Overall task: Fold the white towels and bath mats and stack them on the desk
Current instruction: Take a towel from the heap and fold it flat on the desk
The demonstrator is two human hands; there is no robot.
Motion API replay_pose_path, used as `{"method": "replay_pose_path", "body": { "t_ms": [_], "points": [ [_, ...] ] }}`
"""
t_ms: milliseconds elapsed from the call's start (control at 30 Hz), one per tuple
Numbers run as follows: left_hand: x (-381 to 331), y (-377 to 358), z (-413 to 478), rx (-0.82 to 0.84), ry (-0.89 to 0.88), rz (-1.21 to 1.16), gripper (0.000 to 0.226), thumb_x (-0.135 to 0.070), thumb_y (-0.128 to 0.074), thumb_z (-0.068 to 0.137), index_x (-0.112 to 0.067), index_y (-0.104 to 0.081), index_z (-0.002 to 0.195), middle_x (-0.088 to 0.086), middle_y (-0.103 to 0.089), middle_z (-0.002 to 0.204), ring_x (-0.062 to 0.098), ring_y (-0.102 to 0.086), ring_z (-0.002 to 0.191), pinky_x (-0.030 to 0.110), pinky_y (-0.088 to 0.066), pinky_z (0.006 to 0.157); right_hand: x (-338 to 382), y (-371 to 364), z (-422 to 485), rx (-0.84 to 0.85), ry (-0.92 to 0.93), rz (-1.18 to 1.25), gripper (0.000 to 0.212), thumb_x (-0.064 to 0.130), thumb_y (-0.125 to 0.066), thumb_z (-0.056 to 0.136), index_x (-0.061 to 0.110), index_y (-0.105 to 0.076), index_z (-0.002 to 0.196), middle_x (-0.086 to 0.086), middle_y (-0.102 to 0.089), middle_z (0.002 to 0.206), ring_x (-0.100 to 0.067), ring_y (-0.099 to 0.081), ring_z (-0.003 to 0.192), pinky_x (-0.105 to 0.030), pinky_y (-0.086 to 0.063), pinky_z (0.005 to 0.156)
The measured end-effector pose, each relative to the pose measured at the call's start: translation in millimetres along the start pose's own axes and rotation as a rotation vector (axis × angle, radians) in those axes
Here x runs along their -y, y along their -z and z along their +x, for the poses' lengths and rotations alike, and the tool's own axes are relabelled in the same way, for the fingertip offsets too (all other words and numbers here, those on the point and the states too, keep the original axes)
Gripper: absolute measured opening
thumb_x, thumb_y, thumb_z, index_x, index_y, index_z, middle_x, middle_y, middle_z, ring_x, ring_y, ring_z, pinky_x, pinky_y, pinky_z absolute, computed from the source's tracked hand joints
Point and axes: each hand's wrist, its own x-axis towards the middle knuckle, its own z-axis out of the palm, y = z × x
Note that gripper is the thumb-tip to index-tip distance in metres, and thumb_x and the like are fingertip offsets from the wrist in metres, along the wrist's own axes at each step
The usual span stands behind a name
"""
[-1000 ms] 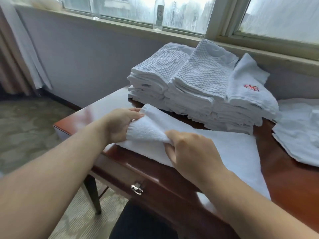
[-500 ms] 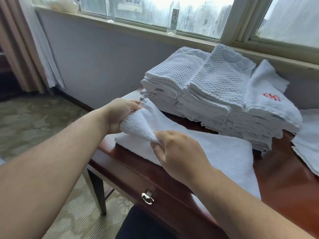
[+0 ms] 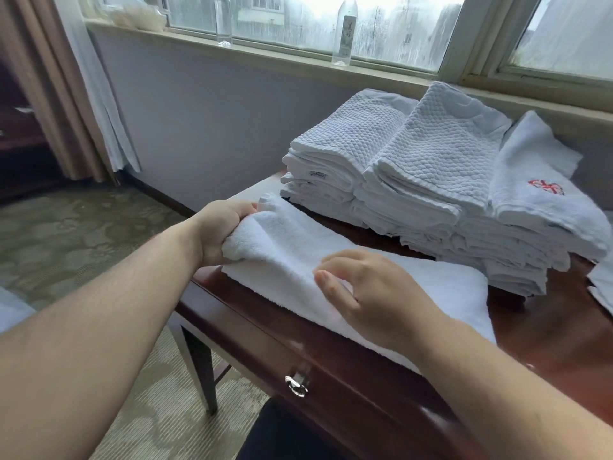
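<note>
A white terry towel [image 3: 428, 290] lies flat along the front of the dark wooden desk [image 3: 544, 346]. My left hand [image 3: 220, 230] grips its raised left end, which is bunched in my fingers. My right hand [image 3: 371, 293] rests on the towel's near part with the fingers loosely bent, and I cannot tell whether it pinches the cloth. Behind the towel stand two side-by-side stacks of folded waffle-weave bath mats [image 3: 398, 167]. A folded towel with a red embroidered mark [image 3: 537, 197] lies on top at the right.
More white cloth [image 3: 602, 287] lies at the desk's right edge. Two clear bottles [image 3: 345, 31] stand on the window sill behind the stacks. A drawer with a metal pull [image 3: 297, 386] faces me. Carpeted floor and a curtain [image 3: 83, 94] are to the left.
My left hand has carried the towel's left end a little up and toward the stacks. My right hand has let go of the fold it pinched and now lies on the towel.
</note>
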Motion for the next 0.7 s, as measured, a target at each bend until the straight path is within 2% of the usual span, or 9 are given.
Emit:
{"method": "replay_pose_path", "body": {
  "t_ms": [67,133,200,267,367,433,500,600,700],
  "points": [
    [-3.4,0.8,0.2,-0.11,-0.016,0.132,0.024,-0.011,-0.05,0.092,-0.007,-0.072,0.099,0.014,-0.068,0.1,0.028,-0.068,0.089,0.036,-0.055,0.081,-11.5,3.3,-0.3,-0.023,-0.009,-0.153,0.036,0.041,-0.041,0.102,0.025,-0.073,0.101,0.014,-0.069,0.108,-0.009,-0.057,0.107,-0.028,-0.037,0.094],
    [-10.0,-2.8,-0.7,-0.277,-0.046,0.428,0.018,-0.013,-0.051,0.089,-0.012,-0.065,0.1,0.01,-0.064,0.098,0.027,-0.06,0.082,0.033,-0.048,0.073,-22.8,4.3,-1.7,-0.013,-0.031,-0.203,0.03,0.035,-0.043,0.103,0.026,-0.072,0.105,0.016,-0.067,0.108,-0.011,-0.056,0.109,-0.03,-0.037,0.098],
    [-14.5,-9.3,-2.0,-0.461,-0.115,0.796,0.017,-0.019,-0.049,0.09,-0.019,-0.061,0.103,0.004,-0.061,0.097,0.026,-0.055,0.084,0.03,-0.044,0.068,-28.9,3.2,-4.3,-0.018,-0.039,-0.143,0.027,0.029,-0.049,0.102,0.025,-0.073,0.112,0.015,-0.068,0.111,-0.005,-0.053,0.111,-0.018,-0.035,0.099],
    [-12.6,-20.7,-7.8,-0.57,-0.24,1.053,0.027,-0.025,-0.051,0.092,-0.025,-0.061,0.117,-0.001,-0.059,0.111,0.023,-0.055,0.107,0.037,-0.049,0.088,-30.2,2.7,-6.4,-0.026,-0.055,-0.068,0.025,0.027,-0.053,0.101,0.024,-0.074,0.115,0.013,-0.068,0.115,-0.002,-0.045,0.116,0.001,-0.025,0.093],
    [-0.3,-50.5,-17.4,-0.427,-0.518,1.153,0.031,-0.02,-0.052,0.093,-0.032,-0.064,0.118,-0.005,-0.057,0.114,0.017,-0.047,0.116,0.029,-0.039,0.1,-35.0,7.2,-6.3,-0.007,-0.124,-0.02,0.026,0.031,-0.052,0.101,0.028,-0.073,0.116,0.018,-0.064,0.121,0.002,-0.047,0.118,0.0,-0.028,0.091],
    [12.6,-72.8,-19.6,-0.235,-0.611,1.211,0.032,-0.02,-0.051,0.095,-0.034,-0.065,0.12,-0.006,-0.057,0.123,0.014,-0.044,0.122,0.026,-0.032,0.104,-42.7,12.7,-8.3,-0.044,-0.201,-0.096,0.026,0.032,-0.05,0.101,0.025,-0.073,0.112,0.014,-0.066,0.118,-0.009,-0.055,0.116,-0.022,-0.042,0.096],
    [28.3,-86.2,-16.8,-0.094,-0.615,1.304,0.034,-0.032,-0.046,0.101,-0.038,-0.061,0.131,-0.007,-0.052,0.141,0.013,-0.038,0.134,0.031,-0.026,0.114,-50.9,17.7,-14.2,-0.051,-0.306,-0.176,0.027,0.03,-0.047,0.1,0.024,-0.071,0.111,0.01,-0.065,0.116,-0.016,-0.057,0.115,-0.038,-0.045,0.097],
    [50.7,-92.2,-8.9,0.012,-0.443,1.521,0.053,-0.06,-0.023,0.101,-0.046,-0.033,0.151,-0.01,-0.023,0.165,0.011,-0.015,0.151,0.038,-0.009,0.124,-66.4,18.8,-31.5,-0.004,-0.384,-0.071,0.031,0.035,-0.044,0.101,0.034,-0.065,0.125,0.016,-0.058,0.13,-0.011,-0.049,0.125,-0.036,-0.038,0.107],
    [57.2,-91.9,-3.4,0.012,-0.399,1.593,0.066,-0.07,-0.011,0.092,-0.05,-0.019,0.154,-0.015,-0.01,0.167,0.007,-0.005,0.153,0.039,-0.001,0.124,-79.0,19.1,-41.4,-0.065,-0.37,0.094,0.031,0.037,-0.048,0.1,0.035,-0.065,0.125,0.02,-0.059,0.131,-0.002,-0.048,0.126,-0.024,-0.033,0.105]
  ]
}}
